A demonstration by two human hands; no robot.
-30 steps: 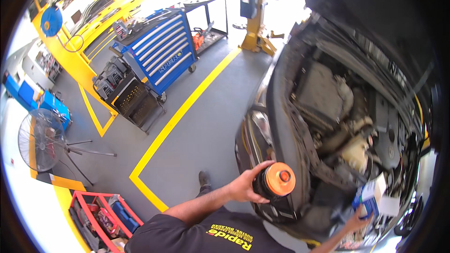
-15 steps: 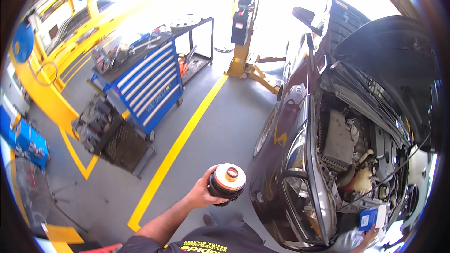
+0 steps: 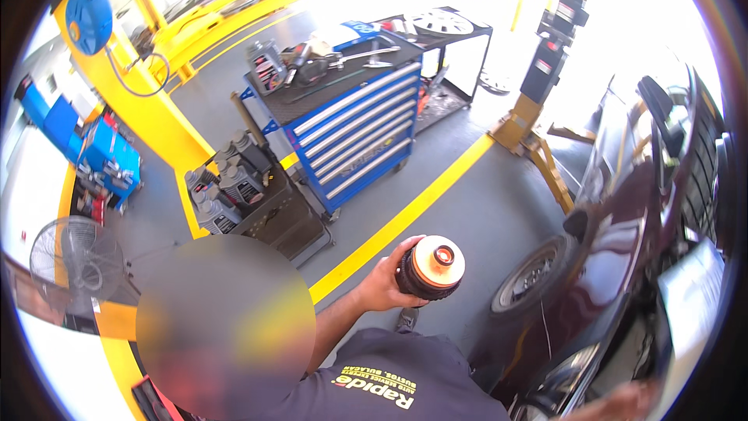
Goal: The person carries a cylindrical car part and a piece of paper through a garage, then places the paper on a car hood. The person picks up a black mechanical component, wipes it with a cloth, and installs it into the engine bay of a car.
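the left hand [image 3: 380, 284] has the canister [image 3: 430, 270], its digits closed round the dark, ridged side and the orange top [image 3: 441, 256] left bare, tilted toward the camera. the canister is up in the air in front of the shirt [image 3: 405, 382], over the floor [image 3: 467, 327], touching neither the car [image 3: 576, 304] nor the cart [image 3: 292, 222]. in the view it sits between the yellow line [image 3: 409, 222] and the car's front wheel [image 3: 532, 277].

the right hand [image 3: 623, 404] is at the lower right edge, smeared by blur, by the car's front. just above it is a pale thing [image 3: 689, 308], also blurred; i cannot tell whether that hand grips it or is empty.

as for progress, i judge 1 part done: the canister is in hand and clear of any support. it is neither set down nor fitted to anything, so that much is left open. whether it is new or used does not show.

beyond are 1 blue chest [image 3: 358, 140] and, in the cart, several grey bottles [image 3: 238, 185].
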